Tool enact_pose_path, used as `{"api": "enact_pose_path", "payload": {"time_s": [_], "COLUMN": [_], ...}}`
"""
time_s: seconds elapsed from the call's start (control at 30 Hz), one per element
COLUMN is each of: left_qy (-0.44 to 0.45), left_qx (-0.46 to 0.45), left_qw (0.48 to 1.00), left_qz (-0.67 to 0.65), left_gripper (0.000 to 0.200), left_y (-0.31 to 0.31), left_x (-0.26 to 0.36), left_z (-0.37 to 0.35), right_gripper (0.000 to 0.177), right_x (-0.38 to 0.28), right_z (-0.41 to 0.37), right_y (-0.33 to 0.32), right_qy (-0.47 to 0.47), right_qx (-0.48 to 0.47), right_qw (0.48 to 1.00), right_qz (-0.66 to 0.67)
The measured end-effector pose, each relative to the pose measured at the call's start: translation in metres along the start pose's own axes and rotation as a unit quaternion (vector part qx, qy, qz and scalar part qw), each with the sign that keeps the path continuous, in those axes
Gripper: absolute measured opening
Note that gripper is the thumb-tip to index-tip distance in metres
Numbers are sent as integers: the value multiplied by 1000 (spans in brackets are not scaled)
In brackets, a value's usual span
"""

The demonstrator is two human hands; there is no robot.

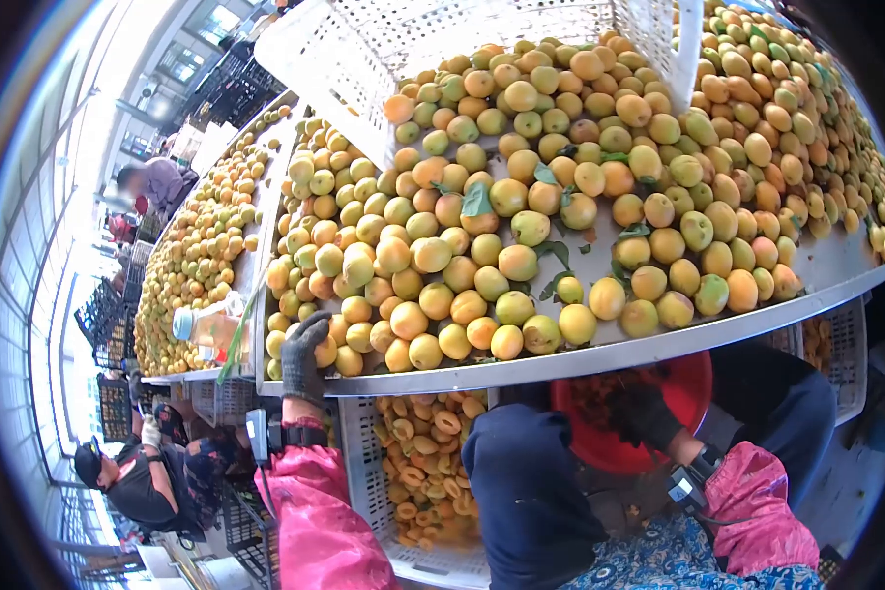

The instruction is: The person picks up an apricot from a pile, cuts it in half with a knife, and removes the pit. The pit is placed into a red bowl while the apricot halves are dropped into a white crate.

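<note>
Many whole yellow-orange fruits (431,254) cover a metal-edged table (580,362), some with green leaves among them. At the table's left front corner, my left hand (305,360) in a dark glove reaches over the edge beside the fruits; whether it grips one is hidden. Below the table my right hand (643,413), also dark-gloved, is inside a red basin (688,385) with dark bits in it; its fingers are blurred against them. Between my arms stands a white crate (364,442) of halved fruits (428,462).
A tilted white crate (349,59) rests on the fruits at the top. To the left, a plastic bottle (206,324) lies on another fruit-covered table. A person in a cap (147,482) sits at lower left, another person (157,185) is farther back. Another crate (849,354) is at right.
</note>
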State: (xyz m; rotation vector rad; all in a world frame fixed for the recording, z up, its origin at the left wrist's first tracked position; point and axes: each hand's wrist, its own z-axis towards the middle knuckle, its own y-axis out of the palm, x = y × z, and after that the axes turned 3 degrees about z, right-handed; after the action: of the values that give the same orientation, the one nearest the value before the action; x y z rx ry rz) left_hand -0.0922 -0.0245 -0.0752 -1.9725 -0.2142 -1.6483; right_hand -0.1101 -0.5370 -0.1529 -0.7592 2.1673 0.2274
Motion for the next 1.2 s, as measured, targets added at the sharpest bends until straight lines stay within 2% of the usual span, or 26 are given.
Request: {"api": "enact_pose_path", "payload": {"time_s": [0.07,0.1,0.23,0.27,0.33,0.37,0.43,0.53,0.6,0.67,0.73,0.77,0.8,0.87,0.9,0.93,1.0,1.07,1.1,1.17,1.2], "left_qy": [-28,-58,-76,-61,-82,-84,-127,-136,-145,-154,-159,-138,-116,-17,-8,-10,11,26,46,87,106], "left_qx": [4,11,-10,-17,-21,-23,-90,-70,-94,-119,-72,-53,-75,-9,15,10,-95,-128,-130,-130,-127], "left_qw": [999,997,990,990,981,981,977,978,975,970,970,973,968,970,964,963,980,971,974,978,980], "left_qz": [-30,-44,-117,-125,-172,-172,-144,-144,-143,-146,-169,-179,-207,-242,-265,-269,-172,-202,-182,-137,-114], "left_gripper": [32,32,29,35,41,41,48,48,48,48,49,50,50,51,52,52,52,48,49,50,50], "left_y": [7,12,10,1,19,21,22,33,25,14,17,20,24,47,64,79,107,126,140,162,171], "left_x": [10,20,31,23,49,54,56,53,47,41,37,36,38,30,35,47,72,64,69,82,86], "left_z": [-9,-15,-29,-26,-41,-40,-37,-32,-27,-25,-24,-26,-27,-33,-35,-38,-43,-30,-30,-31,-34], "right_gripper": [23,23,26,27,27,27,27,28,28,40,38,37,37,33,33,30,28,23,23,19,19], "right_x": [22,21,16,16,13,14,18,20,27,43,48,47,41,32,35,41,64,93,79,43,40], "right_z": [6,4,2,2,0,-1,0,6,9,14,20,21,19,12,12,14,25,45,40,28,23], "right_y": [3,3,3,3,3,3,4,7,8,7,12,13,12,7,6,6,6,7,4,1,-1], "right_qy": [37,37,57,63,54,43,46,57,72,73,90,102,105,106,110,87,68,-67,-66,112,112], "right_qx": [23,26,17,23,21,19,19,25,33,-16,-2,3,10,-4,1,-3,8,-44,-32,-47,-40], "right_qw": [996,996,995,996,996,997,995,993,991,993,990,988,988,986,985,984,982,995,995,993,993], "right_qz": [80,82,75,56,62,68,83,103,108,94,104,114,114,132,133,152,174,-64,-63,-9,-5]}}
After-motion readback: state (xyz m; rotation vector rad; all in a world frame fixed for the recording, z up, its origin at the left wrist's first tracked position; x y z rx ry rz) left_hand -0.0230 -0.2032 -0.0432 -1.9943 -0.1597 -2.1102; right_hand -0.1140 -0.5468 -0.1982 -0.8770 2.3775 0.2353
